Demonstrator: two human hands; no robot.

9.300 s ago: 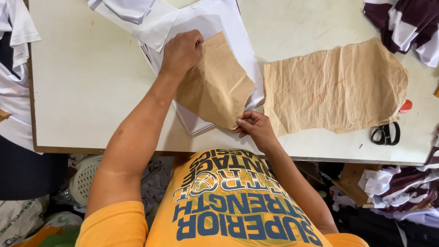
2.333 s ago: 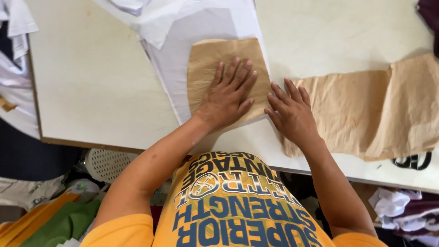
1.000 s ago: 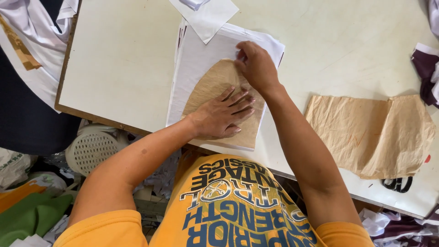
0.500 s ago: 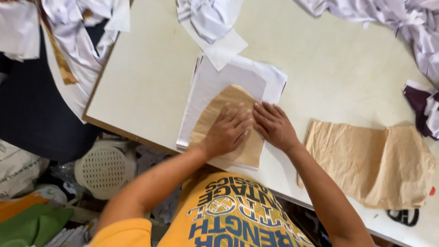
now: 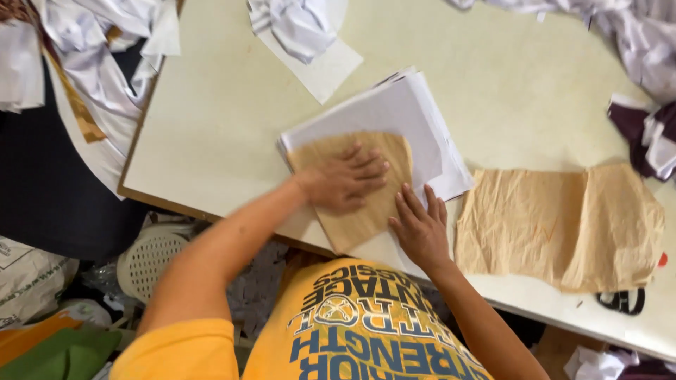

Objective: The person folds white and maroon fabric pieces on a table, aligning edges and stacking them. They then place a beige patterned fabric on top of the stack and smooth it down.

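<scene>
A brown paper pattern piece (image 5: 366, 211) lies on a stack of white fabric sheets (image 5: 394, 116) near the front edge of the pale table (image 5: 232, 127). My left hand (image 5: 345, 181) presses flat on the middle of the brown piece, fingers spread. Just right of it, my right hand (image 5: 419, 225) rests flat at the pattern's right edge, on the white stack near the table edge. Neither hand grips anything.
A larger crumpled brown paper (image 5: 556, 225) lies to the right. Black scissors (image 5: 623, 301) peek out at the table's front right. White cloth (image 5: 296, 24) sits at the back, dark striped cloth (image 5: 648, 137) at far right. A white basket (image 5: 151, 260) stands on the floor.
My right hand came down from the pattern's far edge to its near right edge. The left hand stays pressed on the brown piece. The view has shifted, showing more of the table's back.
</scene>
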